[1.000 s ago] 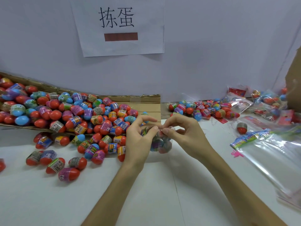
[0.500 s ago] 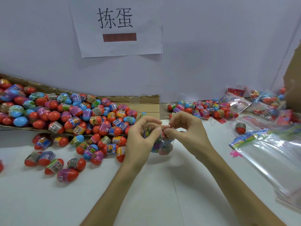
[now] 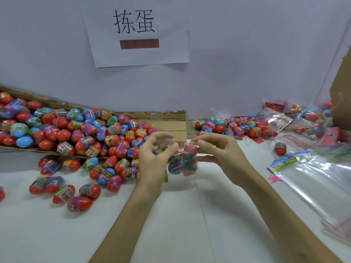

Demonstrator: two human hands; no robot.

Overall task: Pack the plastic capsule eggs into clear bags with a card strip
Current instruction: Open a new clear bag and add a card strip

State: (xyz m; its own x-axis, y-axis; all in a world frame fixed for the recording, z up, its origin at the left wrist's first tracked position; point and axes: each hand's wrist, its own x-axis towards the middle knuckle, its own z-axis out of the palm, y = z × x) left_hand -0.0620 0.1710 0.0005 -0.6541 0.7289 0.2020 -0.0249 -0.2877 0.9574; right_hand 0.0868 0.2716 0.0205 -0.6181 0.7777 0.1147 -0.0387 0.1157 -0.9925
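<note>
Your hands have drawn apart since a moment ago. Your left hand (image 3: 152,158) and right hand (image 3: 222,154) each pinch one side of the crinkly top of the clear bag (image 3: 187,162), stretching it between them above the white table (image 3: 171,215). Inside the bag sit a few glossy plastic eggs (image 3: 176,167), blue and red. The flattened cardboard box (image 3: 171,118) at left holds a heap of loose eggs (image 3: 76,133), which spills onto the table.

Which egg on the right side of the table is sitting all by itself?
The red egg with the grey wrapper, alone on the table beyond the stack of empty bags; the other eggs there are heaped together or bagged.
</note>
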